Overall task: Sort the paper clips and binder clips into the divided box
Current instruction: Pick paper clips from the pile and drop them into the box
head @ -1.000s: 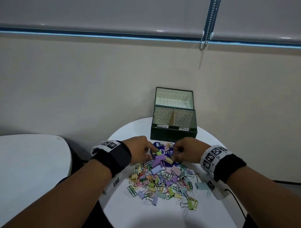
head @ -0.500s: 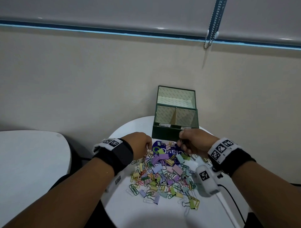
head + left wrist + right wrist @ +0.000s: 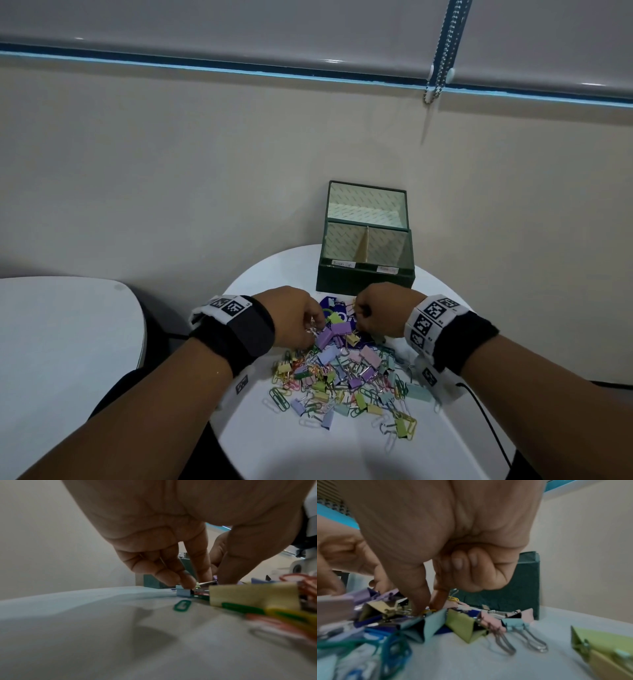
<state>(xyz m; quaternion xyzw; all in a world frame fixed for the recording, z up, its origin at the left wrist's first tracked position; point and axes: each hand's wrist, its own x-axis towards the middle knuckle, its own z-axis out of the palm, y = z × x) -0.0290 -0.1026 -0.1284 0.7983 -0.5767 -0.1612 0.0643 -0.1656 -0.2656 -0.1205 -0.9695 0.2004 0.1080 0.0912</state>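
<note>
Pinching down with both hands: my left hand (image 3: 171, 555) has its fingertips closing on a pale blue binder clip (image 3: 183, 592) at the pile's edge, and my right hand (image 3: 447, 561) has thumb and forefinger dipped into the pile of clips (image 3: 346, 373) (what it grips, I cannot tell). Beyond my knuckles the divided box (image 3: 364, 279) stands open, both compartments apparently empty, near enough for short drops.

The divided box (image 3: 365, 279) stands on the tabletop (image 3: 308, 452) at frame centre; the clip pile (image 3: 346, 377) lies just below it.
</note>
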